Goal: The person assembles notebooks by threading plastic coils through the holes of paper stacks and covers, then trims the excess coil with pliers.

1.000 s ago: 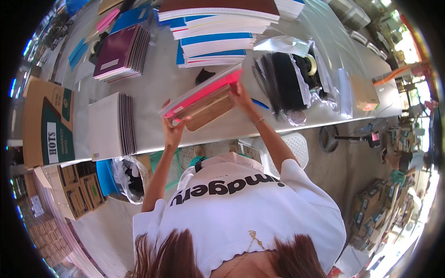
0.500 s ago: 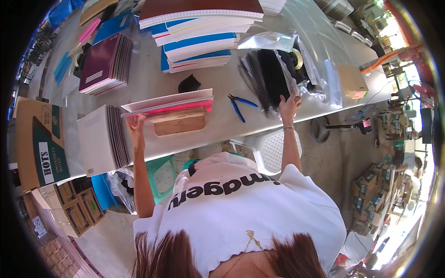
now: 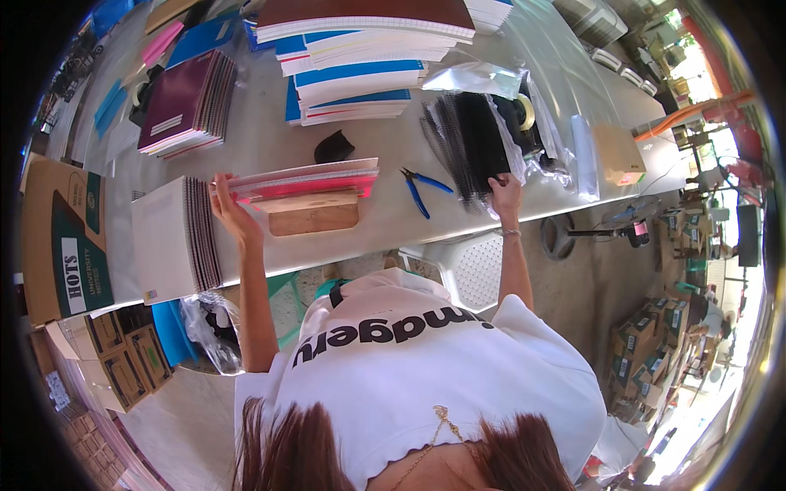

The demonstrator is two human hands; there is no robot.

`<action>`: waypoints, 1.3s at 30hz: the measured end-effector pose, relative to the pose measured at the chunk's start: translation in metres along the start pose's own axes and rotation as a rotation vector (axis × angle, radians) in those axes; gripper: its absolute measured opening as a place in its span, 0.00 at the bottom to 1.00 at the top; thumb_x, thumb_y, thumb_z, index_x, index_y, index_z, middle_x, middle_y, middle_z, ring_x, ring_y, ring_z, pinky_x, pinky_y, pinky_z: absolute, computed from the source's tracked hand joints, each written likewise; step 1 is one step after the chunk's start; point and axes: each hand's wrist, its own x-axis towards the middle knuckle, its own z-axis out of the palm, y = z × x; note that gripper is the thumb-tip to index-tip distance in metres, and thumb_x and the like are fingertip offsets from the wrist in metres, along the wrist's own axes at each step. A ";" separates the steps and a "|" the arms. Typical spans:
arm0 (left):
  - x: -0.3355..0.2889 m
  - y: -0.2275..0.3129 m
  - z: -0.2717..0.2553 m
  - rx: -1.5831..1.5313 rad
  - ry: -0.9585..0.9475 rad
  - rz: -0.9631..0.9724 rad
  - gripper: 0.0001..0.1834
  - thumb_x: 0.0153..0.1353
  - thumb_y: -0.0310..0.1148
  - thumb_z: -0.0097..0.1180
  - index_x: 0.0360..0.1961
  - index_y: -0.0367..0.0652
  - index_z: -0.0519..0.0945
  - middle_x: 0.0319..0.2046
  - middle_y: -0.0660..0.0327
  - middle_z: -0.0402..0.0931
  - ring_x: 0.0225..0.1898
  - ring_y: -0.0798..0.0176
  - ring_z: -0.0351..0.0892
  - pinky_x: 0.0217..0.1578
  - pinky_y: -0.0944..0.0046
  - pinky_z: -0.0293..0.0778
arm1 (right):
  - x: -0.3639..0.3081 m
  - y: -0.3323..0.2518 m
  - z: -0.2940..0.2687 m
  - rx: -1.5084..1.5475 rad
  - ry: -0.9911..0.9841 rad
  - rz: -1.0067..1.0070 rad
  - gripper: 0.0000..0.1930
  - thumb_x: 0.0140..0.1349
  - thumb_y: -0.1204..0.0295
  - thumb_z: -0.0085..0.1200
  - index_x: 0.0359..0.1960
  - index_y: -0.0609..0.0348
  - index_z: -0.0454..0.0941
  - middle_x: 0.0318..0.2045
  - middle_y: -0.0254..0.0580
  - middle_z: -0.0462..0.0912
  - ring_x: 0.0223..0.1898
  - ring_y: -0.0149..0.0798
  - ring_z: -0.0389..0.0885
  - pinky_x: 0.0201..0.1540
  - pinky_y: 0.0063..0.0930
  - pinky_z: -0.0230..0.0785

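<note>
My left hand [image 3: 232,209] is closed on the left end of a notebook [image 3: 307,177] with a white sheet and a bright pink cover. The notebook leans on edge against a wooden block [image 3: 314,218] near the table's front edge. At the right, my right hand [image 3: 507,195] has its fingers closed at the near end of a bundle of black plastic binding coils [image 3: 469,139]; whether it grips one coil or several is hidden. Blue-handled cutting pliers [image 3: 422,192] lie between my hands. Behind the notebook sits a small black piece [image 3: 334,146].
Spiral-bound notebooks [image 3: 172,237] stand stacked left of my left hand, with maroon ones [image 3: 182,102] behind. Tall piles of blue and white notebooks [image 3: 356,78] fill the back. Tape [image 3: 526,112] and clear plastic lie right of the coils. A white stool [image 3: 475,274] stands under the table edge.
My left hand has shifted left and up around the notebook's end, its fingers now showing above the edge. My right hand has stayed at the coils, its fingers slightly nearer me.
</note>
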 end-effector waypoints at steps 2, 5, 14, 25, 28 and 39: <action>0.001 -0.001 0.001 -0.194 -0.002 -0.027 0.20 0.70 0.47 0.45 0.47 0.39 0.74 0.42 0.60 0.72 0.44 0.65 0.69 0.51 0.65 0.63 | 0.007 0.001 -0.005 0.122 0.008 0.008 0.13 0.51 0.69 0.66 0.37 0.62 0.83 0.31 0.46 0.85 0.35 0.43 0.84 0.43 0.35 0.74; -0.008 0.009 0.015 -0.002 0.060 0.108 0.22 0.70 0.47 0.45 0.51 0.38 0.71 0.51 0.57 0.64 0.47 0.64 0.65 0.51 0.58 0.60 | 0.013 0.007 -0.012 0.278 0.113 0.060 0.11 0.50 0.70 0.66 0.33 0.62 0.85 0.30 0.42 0.86 0.32 0.35 0.84 0.39 0.28 0.74; -0.090 0.036 0.037 0.717 -0.238 0.890 0.28 0.60 0.45 0.57 0.57 0.41 0.70 0.58 0.48 0.55 0.65 0.45 0.49 0.64 0.42 0.45 | 0.008 -0.023 -0.062 0.910 0.128 0.060 0.09 0.61 0.73 0.61 0.41 0.62 0.80 0.30 0.32 0.81 0.30 0.24 0.76 0.34 0.19 0.71; -0.119 0.037 0.127 0.858 -0.347 0.680 0.33 0.51 0.50 0.68 0.55 0.51 0.71 0.63 0.57 0.56 0.71 0.46 0.44 0.63 0.30 0.38 | -0.046 -0.182 -0.078 0.876 -0.328 -0.542 0.11 0.64 0.73 0.55 0.46 0.61 0.77 0.34 0.34 0.79 0.32 0.24 0.75 0.40 0.20 0.69; -0.111 0.032 0.131 0.887 -0.349 0.673 0.28 0.49 0.48 0.68 0.48 0.51 0.71 0.58 0.58 0.61 0.69 0.48 0.49 0.64 0.30 0.35 | -0.071 -0.219 -0.058 0.678 -0.489 -0.603 0.09 0.63 0.74 0.55 0.44 0.61 0.77 0.29 0.39 0.80 0.30 0.27 0.76 0.34 0.22 0.69; -0.107 0.046 0.134 0.906 -0.339 0.693 0.17 0.47 0.43 0.67 0.35 0.51 0.76 0.35 0.65 0.72 0.48 0.56 0.70 0.66 0.37 0.39 | -0.076 -0.250 -0.037 0.419 -0.508 -0.832 0.08 0.60 0.74 0.57 0.40 0.62 0.79 0.35 0.45 0.82 0.30 0.43 0.79 0.35 0.31 0.71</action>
